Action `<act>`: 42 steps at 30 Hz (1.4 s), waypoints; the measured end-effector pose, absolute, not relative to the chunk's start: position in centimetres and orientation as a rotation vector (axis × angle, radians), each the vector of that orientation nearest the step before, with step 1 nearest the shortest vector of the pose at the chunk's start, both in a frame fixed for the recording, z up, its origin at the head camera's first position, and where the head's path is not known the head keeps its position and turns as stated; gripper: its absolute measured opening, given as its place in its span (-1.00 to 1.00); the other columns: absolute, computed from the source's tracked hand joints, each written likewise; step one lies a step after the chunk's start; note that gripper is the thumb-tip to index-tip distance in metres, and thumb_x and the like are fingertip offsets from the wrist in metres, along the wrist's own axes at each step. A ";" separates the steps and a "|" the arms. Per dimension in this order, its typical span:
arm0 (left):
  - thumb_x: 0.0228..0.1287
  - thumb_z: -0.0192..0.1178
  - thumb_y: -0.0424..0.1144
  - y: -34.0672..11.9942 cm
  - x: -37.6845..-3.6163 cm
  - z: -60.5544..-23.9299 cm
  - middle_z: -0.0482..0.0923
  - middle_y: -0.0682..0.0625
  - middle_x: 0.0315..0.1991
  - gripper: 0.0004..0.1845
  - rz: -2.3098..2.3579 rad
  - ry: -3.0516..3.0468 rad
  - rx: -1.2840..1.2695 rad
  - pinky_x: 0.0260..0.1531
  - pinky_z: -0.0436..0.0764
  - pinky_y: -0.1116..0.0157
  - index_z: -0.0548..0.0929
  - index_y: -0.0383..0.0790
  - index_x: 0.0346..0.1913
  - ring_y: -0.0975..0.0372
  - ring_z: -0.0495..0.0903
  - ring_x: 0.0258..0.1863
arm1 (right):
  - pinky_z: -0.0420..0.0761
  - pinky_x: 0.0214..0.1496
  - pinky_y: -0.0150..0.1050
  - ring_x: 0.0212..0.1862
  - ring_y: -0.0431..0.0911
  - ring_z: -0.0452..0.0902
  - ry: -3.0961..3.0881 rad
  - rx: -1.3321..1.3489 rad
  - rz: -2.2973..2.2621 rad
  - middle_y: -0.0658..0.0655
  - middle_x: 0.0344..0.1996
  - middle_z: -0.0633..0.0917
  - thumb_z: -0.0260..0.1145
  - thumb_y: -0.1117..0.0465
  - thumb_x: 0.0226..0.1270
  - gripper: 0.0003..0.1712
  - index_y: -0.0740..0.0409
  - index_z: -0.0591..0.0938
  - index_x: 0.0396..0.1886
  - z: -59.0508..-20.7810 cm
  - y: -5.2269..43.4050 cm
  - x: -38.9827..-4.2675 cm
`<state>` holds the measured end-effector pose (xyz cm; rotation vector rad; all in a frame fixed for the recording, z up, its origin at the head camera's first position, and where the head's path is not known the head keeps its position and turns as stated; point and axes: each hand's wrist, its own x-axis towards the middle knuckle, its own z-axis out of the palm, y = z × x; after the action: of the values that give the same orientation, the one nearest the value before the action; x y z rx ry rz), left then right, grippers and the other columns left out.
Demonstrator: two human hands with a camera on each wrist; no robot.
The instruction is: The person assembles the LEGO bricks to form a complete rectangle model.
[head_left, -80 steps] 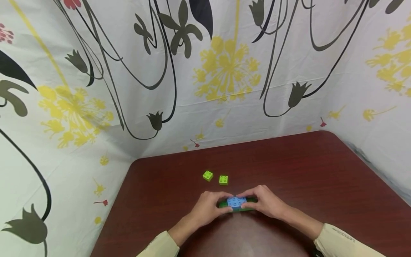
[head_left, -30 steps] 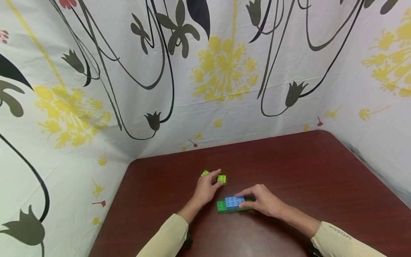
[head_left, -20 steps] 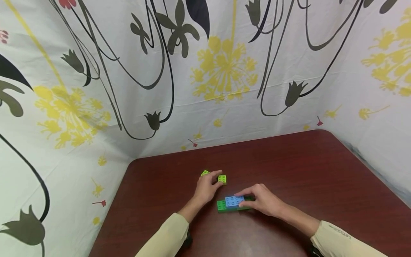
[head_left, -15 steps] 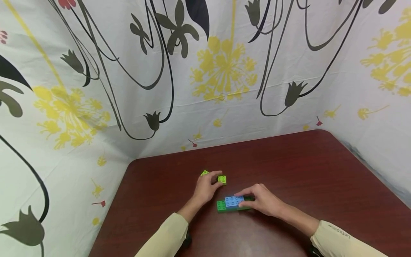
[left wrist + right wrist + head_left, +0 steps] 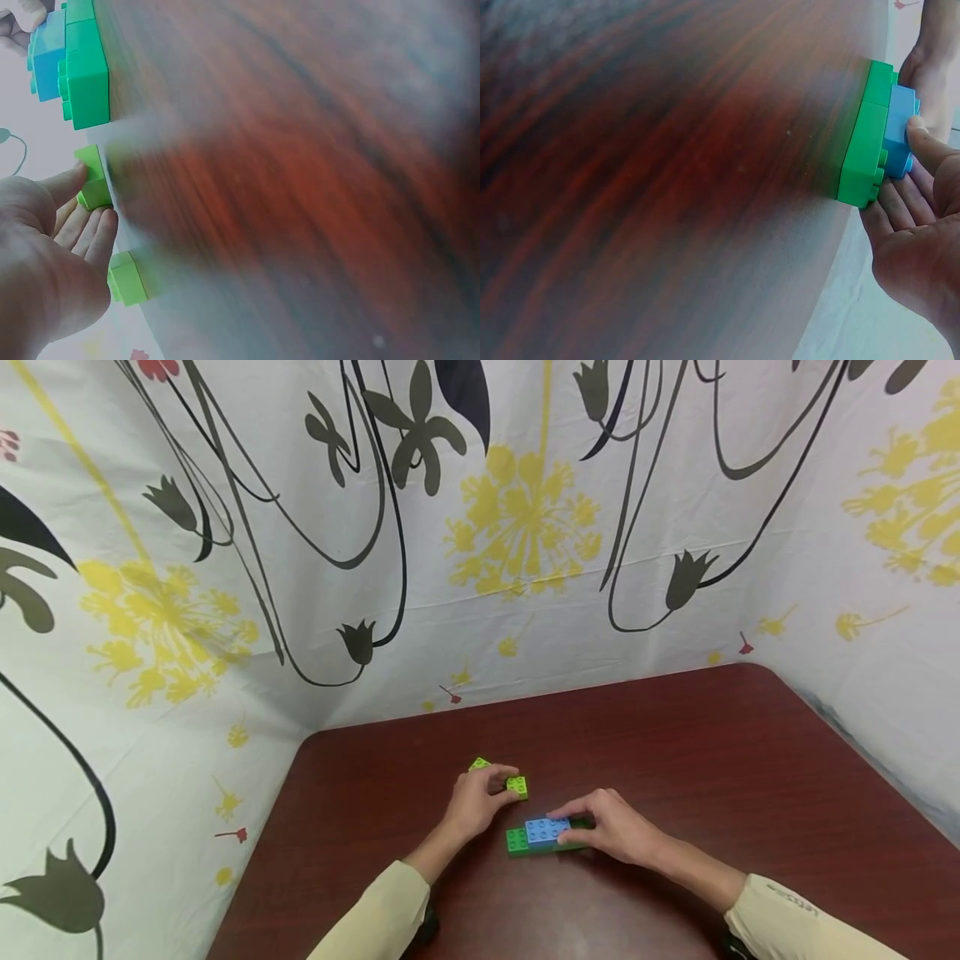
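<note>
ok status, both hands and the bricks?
Left hand pinching a lime brick, second lime brick beside it. Right hand holding the blue brick on the green base. Nothing in the way.

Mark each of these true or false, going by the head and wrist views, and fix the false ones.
1. The left hand pinches a lime green brick. True.
2. The blue brick lies loose on the table. False: it sits on top of the long green brick.
3. The right hand rests on the blue and green stack. True.
4. Only one small lime brick is on the table. False: a second lime brick lies just beyond the left hand.
5. The tabletop is white. False: it is dark red-brown wood; the patterned cloth behind it is white.
</note>
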<state>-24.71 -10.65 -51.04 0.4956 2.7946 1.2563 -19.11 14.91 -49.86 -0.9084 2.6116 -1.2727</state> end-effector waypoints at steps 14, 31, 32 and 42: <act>0.22 0.41 -0.12 -12.2 -22.7 -49.9 0.70 0.17 -0.03 -0.64 1.301 2.702 0.623 -0.05 0.66 0.29 0.72 0.01 0.09 0.33 0.69 -0.06 | 0.65 -0.19 -0.28 -0.17 -0.27 0.64 2.594 -0.918 -1.284 -0.06 -0.07 0.76 0.48 0.00 0.21 -0.61 -0.03 0.76 0.03 -50.0 15.0 -19.2; 0.18 0.43 -0.07 -13.7 -20.2 -49.1 0.68 0.29 -0.06 -0.63 1.334 2.563 0.630 -0.10 0.65 0.39 0.73 0.07 0.07 0.41 0.68 -0.13 | 0.66 -0.16 -0.24 -0.19 -0.30 0.61 2.590 -0.931 -1.274 -0.08 -0.08 0.76 0.47 -0.04 0.21 -0.60 -0.05 0.76 0.03 -49.9 15.2 -19.4; 0.18 0.43 -0.07 -13.7 -20.0 -49.1 0.69 0.29 -0.06 -0.63 1.341 2.552 0.635 -0.11 0.65 0.39 0.73 0.05 0.08 0.41 0.68 -0.13 | 0.66 -0.15 -0.24 -0.18 -0.30 0.61 2.589 -0.931 -1.274 -0.08 -0.08 0.76 0.47 -0.04 0.21 -0.60 -0.05 0.76 0.03 -49.9 15.1 -19.4; 0.16 0.45 -0.18 -13.3 -19.1 -49.4 0.70 0.24 -0.07 -0.65 1.383 2.508 0.668 -0.16 0.65 0.43 0.74 -0.01 0.04 0.41 0.69 -0.14 | 0.66 -0.17 -0.29 -0.15 -0.27 0.64 2.579 -0.929 -1.292 -0.06 -0.10 0.76 0.49 0.02 0.20 -0.61 0.00 0.76 0.01 -49.9 15.0 -19.3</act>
<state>-19.14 -13.29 -49.43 0.6683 2.5081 1.3830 -19.33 15.02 -49.86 -0.9291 2.5788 -1.2925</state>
